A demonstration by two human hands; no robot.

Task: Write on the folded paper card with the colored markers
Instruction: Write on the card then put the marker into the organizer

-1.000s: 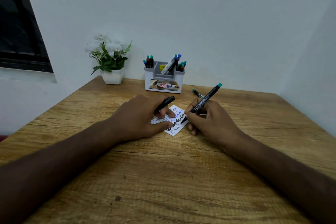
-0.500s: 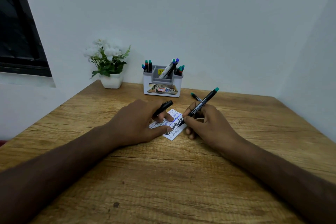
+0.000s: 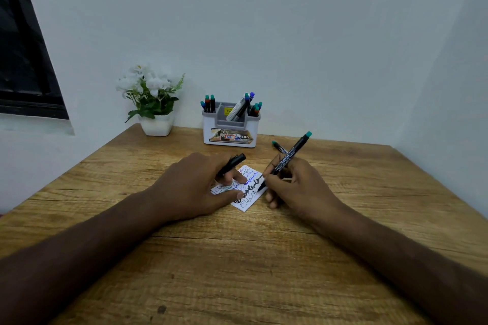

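A small white folded card (image 3: 248,204) lies on the wooden table (image 3: 237,258), covered with lines of blue, red and black script. My left hand (image 3: 195,187) rests on the card's left part, fingertips pressing it down, and holds a black marker cap (image 3: 233,162) between its fingers. My right hand (image 3: 295,187) grips a black marker with a green end (image 3: 290,154); its tip touches the card's right edge at a thick black line.
A white and grey holder (image 3: 229,129) with several markers stands at the back by the wall. A white pot of white flowers (image 3: 155,103) sits to its left. Another green-ended marker (image 3: 278,146) lies behind my right hand.
The view has tilted up a little, so everything sits lower in frame. The marker tip stays at the card's right edge on the thick black line; both hands hold their places.
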